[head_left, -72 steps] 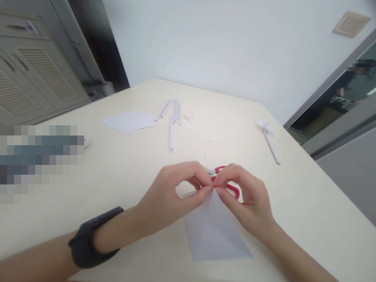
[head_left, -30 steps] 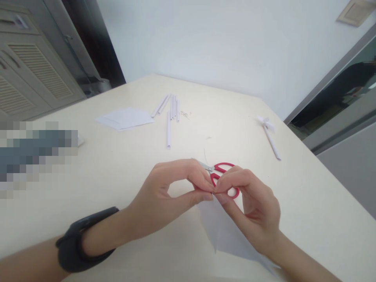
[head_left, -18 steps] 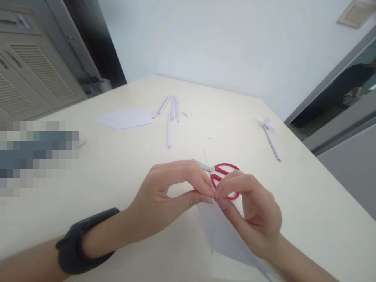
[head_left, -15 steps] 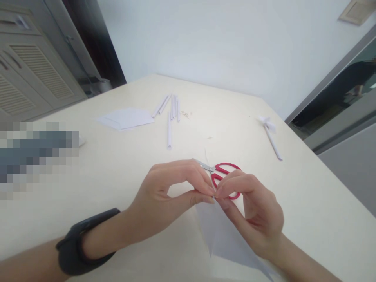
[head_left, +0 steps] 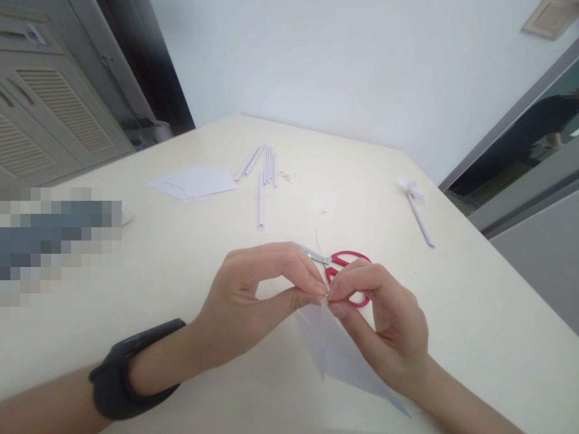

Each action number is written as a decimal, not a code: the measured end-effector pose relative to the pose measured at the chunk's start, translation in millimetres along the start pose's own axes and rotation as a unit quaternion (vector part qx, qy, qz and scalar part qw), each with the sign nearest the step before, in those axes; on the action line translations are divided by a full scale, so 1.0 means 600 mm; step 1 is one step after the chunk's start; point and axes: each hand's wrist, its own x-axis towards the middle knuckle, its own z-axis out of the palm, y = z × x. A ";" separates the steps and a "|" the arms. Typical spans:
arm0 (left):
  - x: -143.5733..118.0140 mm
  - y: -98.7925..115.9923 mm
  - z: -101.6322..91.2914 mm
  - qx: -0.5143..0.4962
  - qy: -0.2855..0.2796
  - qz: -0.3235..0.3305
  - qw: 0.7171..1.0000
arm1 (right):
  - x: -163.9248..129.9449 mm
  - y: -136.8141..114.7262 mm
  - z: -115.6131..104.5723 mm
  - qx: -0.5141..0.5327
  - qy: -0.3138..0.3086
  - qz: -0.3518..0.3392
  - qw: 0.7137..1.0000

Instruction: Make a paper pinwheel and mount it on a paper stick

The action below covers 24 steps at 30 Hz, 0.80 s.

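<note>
My left hand point(head_left: 266, 301) and my right hand point(head_left: 384, 319) meet at their fingertips, both pinched closed at the top corner of a folded white sheet of paper point(head_left: 348, 355). The paper hangs below the fingers, spreading toward the lower right. A tiny bit at the pinch is too small to make out. Just behind the hands lie scissors point(head_left: 325, 260) with red handles, partly hidden by my right hand. A black band is on my left wrist.
White paper sheets point(head_left: 199, 184) lie at the back left. Several rolled paper tubes point(head_left: 261, 202) lie beside them, near small scraps point(head_left: 286, 176). A paper tube with a pinwheel-like top point(head_left: 418, 217) lies at the right. A wall borders the table's far edge.
Both hands have shifted slightly left and up, still pinching together. The paper's lower edge has swung up and left. The scissors and tubes stay put.
</note>
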 end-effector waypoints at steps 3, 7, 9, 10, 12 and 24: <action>-0.001 -0.003 -0.001 0.004 -0.005 0.008 1.000 | -0.001 0.000 0.001 -0.009 0.005 0.010 1.000; -0.002 -0.004 -0.001 0.010 0.006 -0.006 1.000 | -0.002 0.001 0.001 -0.005 0.010 0.016 1.000; -0.001 -0.003 0.000 0.009 0.008 -0.017 1.000 | -0.002 0.002 0.001 0.008 0.009 0.024 1.000; 0.000 -0.003 0.000 0.009 0.008 -0.023 1.000 | -0.002 0.002 0.001 0.014 0.009 0.028 0.999; 0.002 -0.003 0.001 0.006 0.002 -0.033 0.999 | -0.001 0.002 0.000 0.019 0.011 0.038 0.999; 0.011 0.004 0.000 -0.006 -0.059 -0.119 0.991 | 0.009 0.002 -0.011 0.102 -0.028 0.116 0.988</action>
